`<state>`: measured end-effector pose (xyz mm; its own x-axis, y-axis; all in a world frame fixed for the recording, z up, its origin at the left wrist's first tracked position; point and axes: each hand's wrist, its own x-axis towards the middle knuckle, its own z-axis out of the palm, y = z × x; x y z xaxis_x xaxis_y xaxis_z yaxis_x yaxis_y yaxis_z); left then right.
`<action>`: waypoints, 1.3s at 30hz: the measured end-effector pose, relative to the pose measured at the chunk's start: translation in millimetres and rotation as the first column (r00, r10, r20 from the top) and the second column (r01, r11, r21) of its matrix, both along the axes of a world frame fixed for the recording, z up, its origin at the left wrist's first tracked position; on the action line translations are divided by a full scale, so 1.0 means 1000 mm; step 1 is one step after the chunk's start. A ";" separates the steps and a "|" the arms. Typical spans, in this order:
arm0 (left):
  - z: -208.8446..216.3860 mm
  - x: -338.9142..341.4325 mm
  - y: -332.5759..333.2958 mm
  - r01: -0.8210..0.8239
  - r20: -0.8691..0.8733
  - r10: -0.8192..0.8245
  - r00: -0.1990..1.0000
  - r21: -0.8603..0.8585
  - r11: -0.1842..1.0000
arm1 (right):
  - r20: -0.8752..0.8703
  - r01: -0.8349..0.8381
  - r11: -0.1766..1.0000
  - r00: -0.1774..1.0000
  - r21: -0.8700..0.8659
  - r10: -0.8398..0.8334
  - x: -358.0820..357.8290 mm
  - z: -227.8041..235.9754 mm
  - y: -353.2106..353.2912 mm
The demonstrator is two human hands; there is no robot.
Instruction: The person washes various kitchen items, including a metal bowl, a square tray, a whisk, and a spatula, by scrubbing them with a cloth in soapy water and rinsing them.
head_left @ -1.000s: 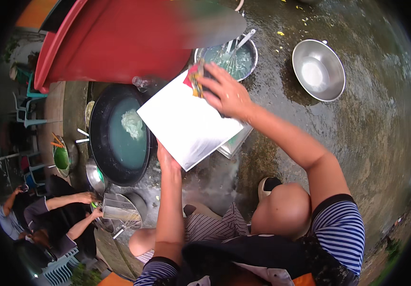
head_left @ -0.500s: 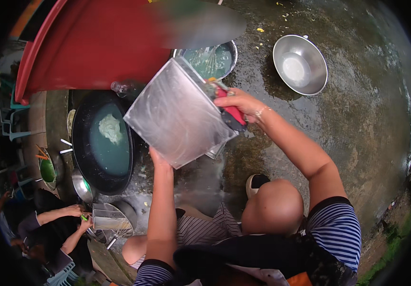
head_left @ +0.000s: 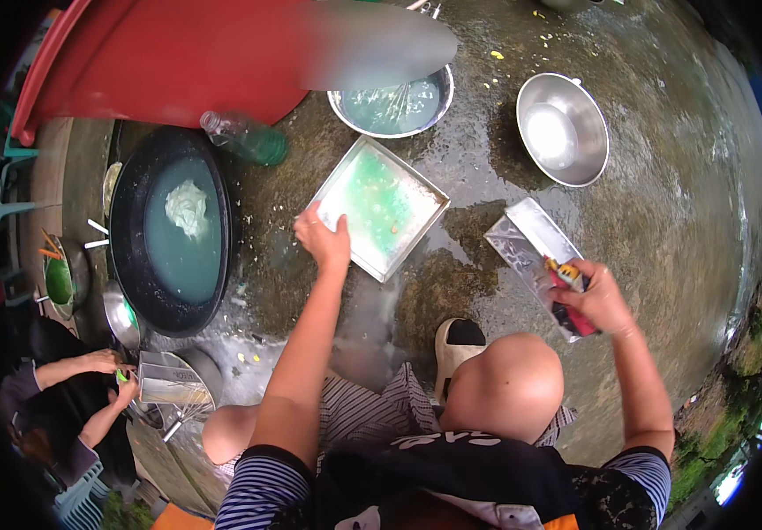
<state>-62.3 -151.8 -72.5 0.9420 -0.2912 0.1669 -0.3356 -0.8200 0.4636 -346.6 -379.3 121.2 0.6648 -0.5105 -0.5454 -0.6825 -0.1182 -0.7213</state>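
A square metal tray point(head_left: 407, 181) rests on the wet ground with green liquid and suds spread over its inside. My left hand point(head_left: 324, 237) grips its left rim, thumb towards the inner side. To the right, my right hand point(head_left: 602, 305) is closed on a crumpled red, yellow and black thing point(head_left: 569, 281), its kind unclear. That thing is at a long rectangular metal tin point(head_left: 535, 228), which sits slightly tilted; whether the fingers also hold the tin is hidden.
A black oval tub point(head_left: 120, 256) of cloudy water holds a pale cloth. A green bottle point(head_left: 262, 144) lies beside it. Beyond are a basin with whisks point(head_left: 381, 124), a metal bowl point(head_left: 535, 97) and a red tub point(head_left: 178, 62). Another person's hands point(head_left: 112, 375) work at lower left.
The raised square tray is no longer held up; a square tray now lies on the ground, green inside showing. My right hand has moved right and down with the red thing, and the tin shows there.
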 end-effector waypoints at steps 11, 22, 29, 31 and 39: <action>-0.010 0.005 0.018 -0.592 -0.822 0.271 0.501 -0.097 0.800 | -0.065 0.059 0.804 0.991 -0.592 -0.121 -0.008 -0.144 0.048; -0.004 -0.008 0.021 -0.589 -0.782 0.271 0.562 -0.148 0.794 | 0.133 -0.284 0.607 0.825 -0.742 0.549 0.204 -0.133 0.055; -0.006 -0.002 0.028 -0.573 -0.830 0.119 0.545 -0.266 0.775 | -0.204 -0.675 0.501 0.684 -0.542 0.700 0.245 -0.209 0.100; -0.009 -0.002 0.037 -0.593 -0.867 0.049 0.496 -0.297 0.748 | -0.167 -0.724 0.445 0.601 -0.527 0.781 0.245 -0.205 0.125; -0.015 0.001 0.032 -0.528 -0.880 -0.016 0.475 -0.300 0.794 | -0.249 -0.656 0.415 0.677 -0.631 0.692 0.232 -0.214 0.063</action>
